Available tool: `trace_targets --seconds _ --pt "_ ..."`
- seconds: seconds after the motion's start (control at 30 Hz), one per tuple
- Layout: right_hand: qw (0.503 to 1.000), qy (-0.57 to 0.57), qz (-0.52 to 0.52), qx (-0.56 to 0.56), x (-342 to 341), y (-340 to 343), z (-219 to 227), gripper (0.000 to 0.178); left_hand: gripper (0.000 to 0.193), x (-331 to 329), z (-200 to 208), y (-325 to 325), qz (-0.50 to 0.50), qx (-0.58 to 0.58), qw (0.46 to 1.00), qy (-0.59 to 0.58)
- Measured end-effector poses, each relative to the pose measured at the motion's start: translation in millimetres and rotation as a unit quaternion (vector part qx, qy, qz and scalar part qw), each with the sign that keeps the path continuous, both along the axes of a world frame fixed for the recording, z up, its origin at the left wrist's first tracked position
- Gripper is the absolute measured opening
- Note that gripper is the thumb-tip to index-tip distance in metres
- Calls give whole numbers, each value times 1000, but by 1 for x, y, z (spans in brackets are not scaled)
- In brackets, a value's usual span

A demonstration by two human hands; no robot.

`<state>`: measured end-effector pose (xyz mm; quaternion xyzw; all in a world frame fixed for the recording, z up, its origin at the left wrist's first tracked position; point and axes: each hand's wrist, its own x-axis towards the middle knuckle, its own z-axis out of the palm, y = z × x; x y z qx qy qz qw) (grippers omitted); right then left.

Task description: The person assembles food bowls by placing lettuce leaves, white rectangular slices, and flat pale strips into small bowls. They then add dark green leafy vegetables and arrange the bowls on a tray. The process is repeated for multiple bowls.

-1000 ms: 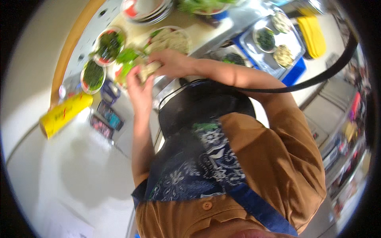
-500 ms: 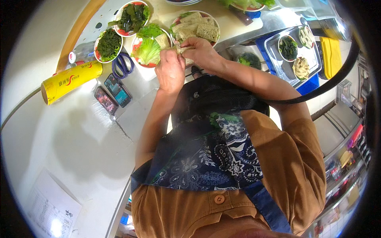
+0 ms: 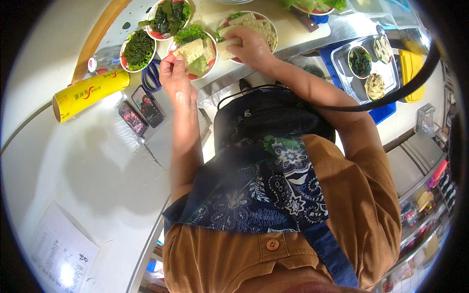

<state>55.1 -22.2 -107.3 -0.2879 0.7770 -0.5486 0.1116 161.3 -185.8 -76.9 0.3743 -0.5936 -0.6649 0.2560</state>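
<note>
My left hand (image 3: pixel 177 80) pinches the edge of a spongy beige slice (image 3: pixel 189 50) over a bowl (image 3: pixel 216 52) lined with green lettuce (image 3: pixel 189 33). Another beige piece lies in that bowl beside it. To the right, my right hand (image 3: pixel 251 49) has its fingers closed on a second spongy slice (image 3: pixel 225 49), held at the near left side of another bowl (image 3: pixel 276 36). Several similar slices (image 3: pixel 264 28) fill that bowl, with some greens at its edge. My right hand covers part of it.
Bowls of dark seaweed strips (image 3: pixel 168 18) and shredded seaweed (image 3: pixel 138 50) stand at the left. Nearby lie a yellow film roll (image 3: pixel 90 95), purple-handled scissors (image 3: pixel 152 76) and two phones (image 3: pixel 148 106). On the right, a clear tray (image 3: pixel 342 80) holds several bowls. A knife (image 3: pixel 307 22) rests on the board.
My hands, together between the two bowls before, have moved apart. The left one now holds a slice over the lettuce bowl; the right holds one by the fuller bowl. The phone screen changed.
</note>
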Motion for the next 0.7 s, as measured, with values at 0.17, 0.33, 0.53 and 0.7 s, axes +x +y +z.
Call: trace_targets --seconds 0.17,0.33,0.53,0.7 --pt "979 183 56 77 -4 -2 -8 25 4 4 0 7 -6 90 996 13" --pt "928 340 73 130 -14 5 10 26 6 9 -10 23 -91 106 990 -10" --pt "972 -175 150 48 -16 42 34 23 10 3 -10 46 -161 110 979 -63" --pt "985 -81 124 87 -16 63 28 21 21 -12 -13 63 -239 70 963 -104"
